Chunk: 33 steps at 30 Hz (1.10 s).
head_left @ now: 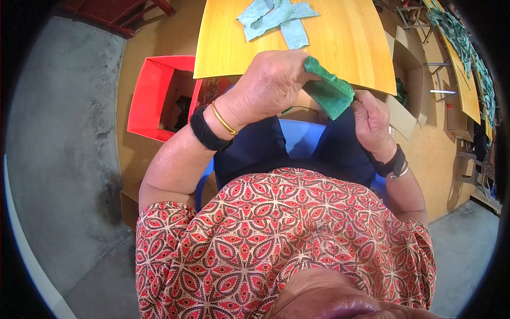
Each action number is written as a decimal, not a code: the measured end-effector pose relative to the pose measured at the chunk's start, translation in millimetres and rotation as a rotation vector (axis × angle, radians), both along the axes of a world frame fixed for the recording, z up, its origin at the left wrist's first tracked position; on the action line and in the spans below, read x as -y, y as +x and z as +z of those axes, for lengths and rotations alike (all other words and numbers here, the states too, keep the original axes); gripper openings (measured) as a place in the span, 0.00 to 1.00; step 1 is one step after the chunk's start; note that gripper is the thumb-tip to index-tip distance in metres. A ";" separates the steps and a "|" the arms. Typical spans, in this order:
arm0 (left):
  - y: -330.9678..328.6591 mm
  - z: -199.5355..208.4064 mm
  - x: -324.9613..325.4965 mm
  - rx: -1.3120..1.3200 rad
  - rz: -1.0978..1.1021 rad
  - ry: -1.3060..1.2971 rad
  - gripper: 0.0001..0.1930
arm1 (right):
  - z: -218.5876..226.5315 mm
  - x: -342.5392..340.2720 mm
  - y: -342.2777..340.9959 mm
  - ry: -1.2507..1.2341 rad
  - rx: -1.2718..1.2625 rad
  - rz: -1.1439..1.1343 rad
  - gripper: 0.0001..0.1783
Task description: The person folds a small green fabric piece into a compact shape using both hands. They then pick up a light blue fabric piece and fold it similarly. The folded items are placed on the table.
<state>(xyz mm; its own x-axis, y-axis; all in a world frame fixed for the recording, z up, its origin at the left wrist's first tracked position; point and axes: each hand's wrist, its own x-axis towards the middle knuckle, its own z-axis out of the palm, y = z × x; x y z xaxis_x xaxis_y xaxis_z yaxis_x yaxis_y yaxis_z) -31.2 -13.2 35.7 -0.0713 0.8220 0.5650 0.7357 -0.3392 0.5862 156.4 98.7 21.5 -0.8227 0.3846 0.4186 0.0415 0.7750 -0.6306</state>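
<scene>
Green cloth (330,91), one piece, held between my left hand (277,80) and my right hand (373,121)

Head view, the only one.

Item: green cloth, raised over my lap. Lies right of my left hand and just left of my right. Long axis slants from my left thumb, away from me, down toward my right fingertips and nearer my body. Both hands touch it; my left covers the far end, my right only the edge by the near end. Lowest corner hangs free between them.

Left hand: fingers curled closed, thumb over the cloth's far end. Back of the hand hides most of the grip; firmness cannot be told.

Right hand: thumb and finger drawn together in a pinch at the cloth's right edge; remaining fingers folded loosely in. Exact contact too small to tell.

Surroundings:
- Yellow table (353,45), ahead of both hands.
- Pale blue-green cloths (279,22), overlapping on it, beyond my left hand.
- Red box (139,101), left of my left hand, dark material (183,109) inside.
- Cardboard box (413,58), beyond my right hand and to its right.
- Blue seat (302,133), beneath the hands.
</scene>
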 end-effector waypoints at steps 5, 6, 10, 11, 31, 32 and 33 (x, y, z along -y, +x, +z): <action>4.2 -1.9 -3.5 -0.113 0.002 0.067 0.02 | 0.5 8.0 2.0 -0.059 0.081 -0.048 0.07; 4.9 -3.8 -4.5 -0.119 -0.002 0.072 0.02 | 1.4 12.1 0.0 -0.108 0.065 -0.045 0.06; 10.0 -2.8 -1.0 -0.137 -0.019 -0.006 0.02 | -4.6 10.5 1.6 -0.202 0.063 0.001 0.05; 11.6 -3.4 -2.0 -0.120 -0.025 -0.012 0.02 | -9.1 10.1 2.5 -0.338 0.078 0.039 0.05; -1.3 2.5 -1.2 0.878 -0.286 -0.154 0.14 | -7.9 1.6 -0.3 -0.369 0.080 0.110 0.05; -0.2 5.5 -0.2 0.881 -0.262 -0.173 0.14 | -6.4 1.9 -1.4 -0.265 0.047 0.100 0.05; 1.0 12.2 3.2 0.881 -0.233 -0.191 0.13 | -3.8 2.3 -1.9 -0.279 0.052 0.077 0.04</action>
